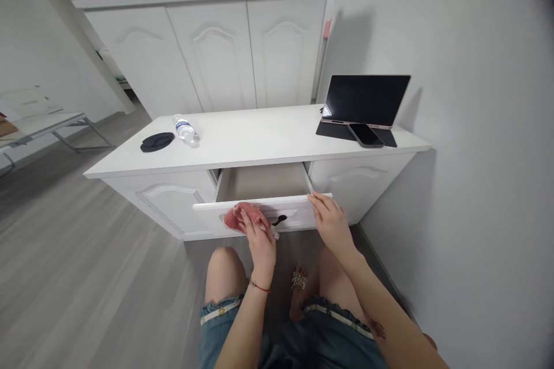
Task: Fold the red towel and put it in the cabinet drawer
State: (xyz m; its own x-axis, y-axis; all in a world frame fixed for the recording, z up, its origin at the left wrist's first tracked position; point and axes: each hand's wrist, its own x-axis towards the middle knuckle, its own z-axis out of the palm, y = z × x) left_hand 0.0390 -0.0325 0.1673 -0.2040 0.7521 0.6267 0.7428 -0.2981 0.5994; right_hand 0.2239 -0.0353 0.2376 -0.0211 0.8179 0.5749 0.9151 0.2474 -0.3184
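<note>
A white drawer (303, 217) is pulled out from the middle of a white cabinet, and its inside shows bare. My left hand (258, 236) presses a pinkish-red cloth (242, 216) against the drawer front, left of the black handle (280, 219). Part of the cloth is hidden under the fingers, which bend over it. My right hand (331, 219) grips the top edge of the drawer front near its right end, fingers over the rim.
On the white cabinet top (255, 135) lie a plastic bottle (185, 128) and a round black object (157, 142) at the left. A tablet (367, 99) leans at the right, with a phone (366, 135) before it. A wall (467, 127) borders the right side.
</note>
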